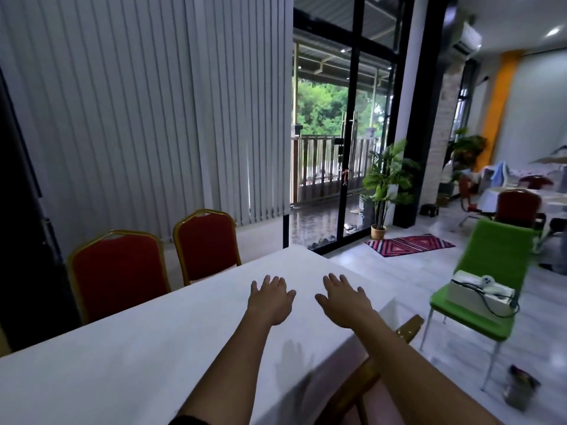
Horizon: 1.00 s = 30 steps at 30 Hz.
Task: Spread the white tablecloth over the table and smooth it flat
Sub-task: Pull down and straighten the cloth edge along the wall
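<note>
The white tablecloth covers the long table and hangs over its far end and its near right edge. Its top looks smooth, with faint creases near my forearms. My left hand lies palm down on the cloth near the far end, fingers spread. My right hand lies flat beside it, a little to the right, fingers apart too. Neither hand holds anything. Both arms reach forward over the table.
Two red chairs with gold frames stand along the table's left side. A gold chair back shows at the right edge. A green chair carrying a white box stands to the right, with a potted plant by the glass door.
</note>
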Motion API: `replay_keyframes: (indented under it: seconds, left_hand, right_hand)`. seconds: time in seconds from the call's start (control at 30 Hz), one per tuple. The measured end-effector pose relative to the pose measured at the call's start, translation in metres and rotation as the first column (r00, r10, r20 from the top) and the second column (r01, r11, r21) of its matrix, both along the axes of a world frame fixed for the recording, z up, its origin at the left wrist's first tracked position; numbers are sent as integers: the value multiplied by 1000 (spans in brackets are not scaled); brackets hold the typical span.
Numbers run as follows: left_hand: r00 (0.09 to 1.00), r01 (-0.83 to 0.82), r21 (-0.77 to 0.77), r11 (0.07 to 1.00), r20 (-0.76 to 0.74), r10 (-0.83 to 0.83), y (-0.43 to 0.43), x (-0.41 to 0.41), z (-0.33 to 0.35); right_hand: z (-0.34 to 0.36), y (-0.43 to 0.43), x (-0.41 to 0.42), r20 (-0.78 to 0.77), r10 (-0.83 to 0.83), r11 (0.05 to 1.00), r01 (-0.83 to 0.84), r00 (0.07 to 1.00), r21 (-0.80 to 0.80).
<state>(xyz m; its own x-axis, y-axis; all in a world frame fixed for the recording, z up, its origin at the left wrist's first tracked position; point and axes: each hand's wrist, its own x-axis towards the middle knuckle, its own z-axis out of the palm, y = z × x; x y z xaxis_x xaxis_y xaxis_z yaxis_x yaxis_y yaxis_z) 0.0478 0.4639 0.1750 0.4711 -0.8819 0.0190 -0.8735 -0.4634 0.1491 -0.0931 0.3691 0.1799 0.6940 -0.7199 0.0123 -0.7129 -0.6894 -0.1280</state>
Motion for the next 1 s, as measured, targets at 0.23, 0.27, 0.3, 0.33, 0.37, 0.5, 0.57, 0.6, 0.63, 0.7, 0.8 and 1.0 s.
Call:
replay_keyframes:
  seconds: [0.23, 0.27, 0.3, 0.33, 0.37, 0.5, 0.57, 0.6, 0.63, 0.7, 0.8, 1.0]
  left_hand:
    - [999, 41, 4, 999, 12, -41, -71, -35, -10]
    - [999, 49, 8, 999, 10, -49, -82, -37, -13]
    - [999, 51, 16, 999, 6, -51, -91, -37, -17]
    - [999, 48, 28, 998, 2, -49, -102, -36, -22]
    - [999, 45, 40, 998, -4, -45, -113, -34, -27]
    - [999, 36, 40, 999, -26, -34, -167, -21, -38]
    - [999, 38, 26, 999, -34, -37, -196, -15, -41]
    - [998, 41, 24, 999, -37, -40, -212, -13, -42]
    - [998, 46, 27, 999, -41, -45, -226, -11, -45]
    - [997, 56, 28, 998, -48, -55, -254, -6, -46]
    - [997, 63, -4, 998, -39, -64, -290, 3, -43]
    - [993, 81, 26, 996, -93, -78, -329, -3, -71]
  right_hand:
    - [-18, -64, -34, 7, -36, 998, 36, 999, 43]
    - [-22, -73, -35, 2, -35, 998, 35, 999, 56]
    - [-27, -81, -35, -7, -32, 997, 32, 999, 70]
    - [-31, -90, -35, -17, -27, 996, 28, 999, 80]
    - [-35, -100, -34, -27, -20, 996, 22, 999, 88]
    - [-41, -150, -27, -60, -10, 997, 14, 998, 80]
    - [-41, -177, -20, -66, -5, 996, 10, 998, 84]
    - [-42, -191, -18, -63, -6, 996, 11, 998, 87]
    - [-43, -204, -16, -61, -10, 996, 16, 998, 92]
    - [-42, -232, -11, -58, -23, 995, 28, 998, 99]
    - [-39, -272, -5, -58, -39, 996, 44, 998, 84]
    - [-66, -330, -5, -61, -29, 992, 36, 998, 121]
